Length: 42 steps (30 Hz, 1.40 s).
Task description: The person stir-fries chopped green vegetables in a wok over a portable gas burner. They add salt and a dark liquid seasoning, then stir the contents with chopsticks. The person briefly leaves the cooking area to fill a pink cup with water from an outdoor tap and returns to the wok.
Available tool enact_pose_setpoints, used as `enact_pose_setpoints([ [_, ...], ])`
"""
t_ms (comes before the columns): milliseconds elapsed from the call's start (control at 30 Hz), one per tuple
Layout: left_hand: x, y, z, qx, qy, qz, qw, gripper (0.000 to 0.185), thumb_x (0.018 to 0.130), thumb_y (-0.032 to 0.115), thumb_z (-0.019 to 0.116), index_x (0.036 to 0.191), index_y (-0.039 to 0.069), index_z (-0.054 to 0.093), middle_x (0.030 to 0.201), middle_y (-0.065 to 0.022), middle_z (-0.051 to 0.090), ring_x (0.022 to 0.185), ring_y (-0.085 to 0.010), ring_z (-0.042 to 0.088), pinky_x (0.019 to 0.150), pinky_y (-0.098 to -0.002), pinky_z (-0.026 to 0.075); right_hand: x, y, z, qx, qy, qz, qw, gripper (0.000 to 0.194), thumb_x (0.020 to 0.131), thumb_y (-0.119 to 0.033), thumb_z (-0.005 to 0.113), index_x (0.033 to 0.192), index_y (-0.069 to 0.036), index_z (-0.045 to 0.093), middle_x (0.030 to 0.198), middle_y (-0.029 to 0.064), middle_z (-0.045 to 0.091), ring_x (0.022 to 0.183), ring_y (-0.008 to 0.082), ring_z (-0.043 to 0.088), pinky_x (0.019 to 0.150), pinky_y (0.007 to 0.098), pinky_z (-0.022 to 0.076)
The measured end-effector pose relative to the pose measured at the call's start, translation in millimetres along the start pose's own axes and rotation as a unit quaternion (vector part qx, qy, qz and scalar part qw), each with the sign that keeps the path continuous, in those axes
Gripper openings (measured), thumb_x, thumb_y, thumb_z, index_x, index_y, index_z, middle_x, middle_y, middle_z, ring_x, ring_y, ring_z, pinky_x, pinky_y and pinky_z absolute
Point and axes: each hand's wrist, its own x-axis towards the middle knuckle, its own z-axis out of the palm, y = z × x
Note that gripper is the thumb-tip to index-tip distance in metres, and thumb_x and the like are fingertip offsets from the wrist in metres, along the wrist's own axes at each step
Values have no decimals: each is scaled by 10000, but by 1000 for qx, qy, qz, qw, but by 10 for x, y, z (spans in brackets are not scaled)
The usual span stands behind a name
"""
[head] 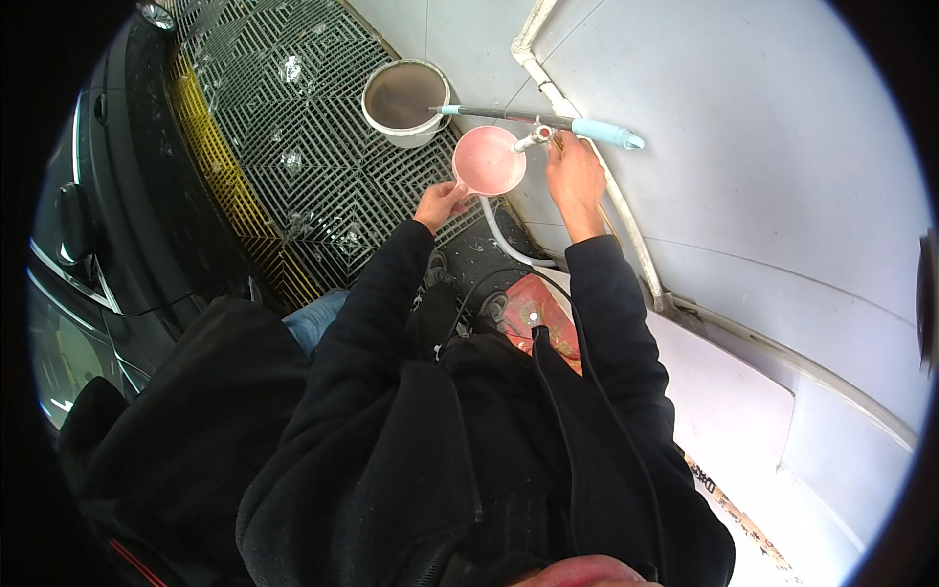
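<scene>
My left hand [440, 207] grips the short handle of a pink plastic dipper [490, 163], whose bowl sits under the spout of a white water tap [535, 138]. Light liquid or wetness shows inside the bowl. At the back of the tap is my right hand [576, 176], fingers bent around a part that I cannot make out. A white bucket [409, 136] of murky brown water stands on the grating to the upper left. A black pole with light blue grips [605, 133] leans from the bucket, passing behind the tap.
A dark car [139, 198] stands at the left beside green and yellow floor grating [323, 147]. White pipe [623, 198] runs along the pale wall [755, 147]. A grey hose [499, 235] curves below the dipper. Another person in black [198, 396] is close on the left. A red bag [539, 312] lies near my feet.
</scene>
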Motion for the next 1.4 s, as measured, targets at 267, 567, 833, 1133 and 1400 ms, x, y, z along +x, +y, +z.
enact_pose_setpoints([
  [267, 55, -60, -55, 15, -12, 12, 1000, 360, 995, 345, 614, 1068, 1, 689, 957, -45, 706, 700, -105, 640, 667, -248, 508, -30, 30, -43, -13, -8, 8, 1000, 228, 899, -258, 667, 1043, -83, 649, 1038, 155, 647, 926, 388, 664, 782, 512, 525],
  [567, 72, -44, -41, 0, -7, -4, 1000, 350, 1006, 363, 610, 1010, 21, 683, 919, -22, 685, 700, -89, 622, 602, -234, 449, -37, 65, -58, -9, 1, -8, 1000, 188, 886, -230, 693, 1011, -94, 658, 1043, 134, 646, 900, 387, 668, 758, 511, 526],
  [833, 100, -38, -58, 1, -14, -6, 1000, 353, 1005, 373, 609, 1017, 29, 685, 959, -29, 698, 710, -87, 629, 614, -231, 459, -32, 73, -72, -13, -3, -9, 1000, 172, 888, -218, 689, 1007, -98, 660, 1041, 137, 644, 901, 392, 665, 753, 518, 521],
  [1133, 137, -88, -96, 4, -17, 2, 1000, 355, 998, 368, 615, 1036, 24, 691, 948, -26, 703, 695, -92, 633, 650, -238, 488, -36, 69, -67, -12, -9, 5, 1000, 188, 887, -225, 689, 1025, -100, 668, 1040, 139, 646, 919, 393, 660, 770, 516, 516],
  [1400, 149, -109, -119, 15, -12, 6, 1000, 357, 1001, 357, 609, 1064, 16, 695, 948, -31, 707, 715, -98, 631, 681, -252, 499, -45, 92, -47, -1, 2, -1, 1000, 178, 888, -232, 684, 1019, -112, 672, 1015, 140, 648, 907, 390, 658, 767, 513, 513],
])
